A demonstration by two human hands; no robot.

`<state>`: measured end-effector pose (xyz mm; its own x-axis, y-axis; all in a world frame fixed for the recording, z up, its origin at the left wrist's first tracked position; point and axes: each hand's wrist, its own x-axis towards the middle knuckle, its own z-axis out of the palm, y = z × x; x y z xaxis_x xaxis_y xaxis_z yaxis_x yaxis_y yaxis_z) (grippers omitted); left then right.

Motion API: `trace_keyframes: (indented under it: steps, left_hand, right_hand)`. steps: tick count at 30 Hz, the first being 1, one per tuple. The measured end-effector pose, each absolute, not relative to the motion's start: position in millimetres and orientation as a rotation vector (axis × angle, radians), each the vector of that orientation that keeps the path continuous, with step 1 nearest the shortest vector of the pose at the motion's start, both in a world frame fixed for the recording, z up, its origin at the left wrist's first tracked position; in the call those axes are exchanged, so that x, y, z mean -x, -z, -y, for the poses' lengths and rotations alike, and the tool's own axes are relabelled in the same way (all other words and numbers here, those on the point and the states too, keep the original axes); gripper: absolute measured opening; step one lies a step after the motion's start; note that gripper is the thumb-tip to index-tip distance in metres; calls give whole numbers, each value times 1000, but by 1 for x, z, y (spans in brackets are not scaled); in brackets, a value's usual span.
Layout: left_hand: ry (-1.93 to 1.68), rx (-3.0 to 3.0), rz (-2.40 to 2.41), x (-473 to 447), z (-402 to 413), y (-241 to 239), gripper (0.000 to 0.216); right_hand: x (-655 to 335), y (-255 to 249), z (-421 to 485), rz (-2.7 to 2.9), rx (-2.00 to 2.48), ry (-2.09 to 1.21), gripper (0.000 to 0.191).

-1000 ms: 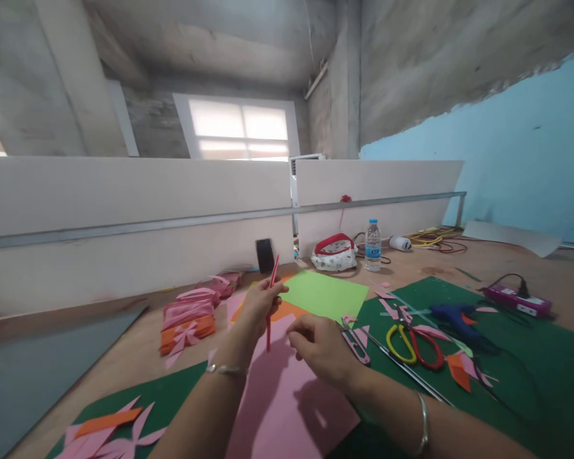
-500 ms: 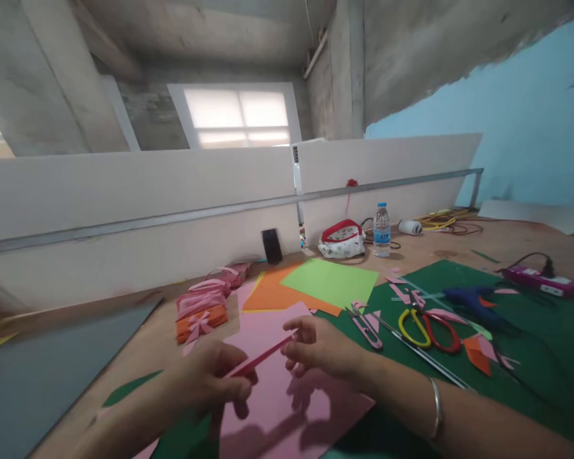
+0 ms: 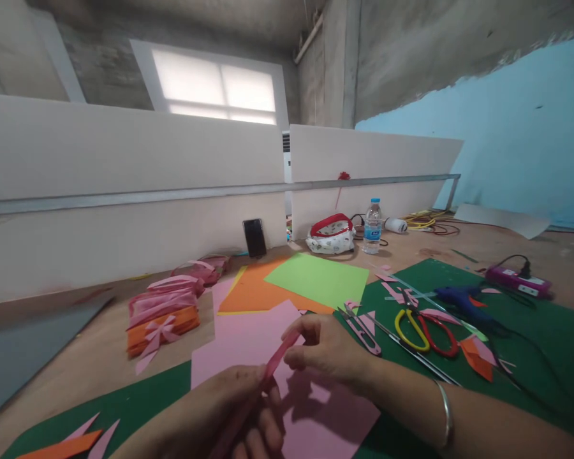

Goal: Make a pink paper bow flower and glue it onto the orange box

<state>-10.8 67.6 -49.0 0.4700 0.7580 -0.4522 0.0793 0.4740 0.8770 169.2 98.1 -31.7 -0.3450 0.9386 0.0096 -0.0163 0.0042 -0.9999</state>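
Note:
A narrow folded strip of pink paper [image 3: 280, 356] slants up between my hands, above a large pink paper sheet [image 3: 239, 341]. My left hand [image 3: 246, 408] is closed around its lower part, thumb on top. At the upper end, the fingers and thumb of my right hand [image 3: 328, 347] curl in and pinch the strip. Below both hands lies the green cutting mat [image 3: 143, 398]. To the right of my right hand are pink-handled thread snips [image 3: 363, 335], a slim metal rod [image 3: 425, 363] and scissors [image 3: 414, 331] with one yellow and one red handle.
Orange paper [image 3: 249, 290] and light green paper [image 3: 323, 280] lie farther back. Pink and orange bundles [image 3: 165, 309] sit left, and a phone [image 3: 254, 238] leans on the partition. A glue gun [image 3: 463, 306] with a cord, a water bottle [image 3: 372, 228] and a pouch [image 3: 331, 236] stand right.
My hands have come closer together on the strip, which now points more steeply upward. The right fingers have closed on its end. The view has turned, showing more of the mat at left.

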Motion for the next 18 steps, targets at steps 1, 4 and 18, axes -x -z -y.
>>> trace_keyframes:
  steps: [1, 4, 18]
  left_hand:
    - [-479, -1006, -954, 12, -70, 49, 42]
    - [-389, -1002, -859, 15, -77, 46, 35]
    - [-416, -936, -883, 21, -76, 42, 37]
  right_hand:
    - [-170, 31, -98, 1463, 1004, -1453, 21]
    - [-171, 29, -98, 1471, 1014, -1447, 21]
    - [-173, 27, -102, 1447, 1059, -1584, 20]
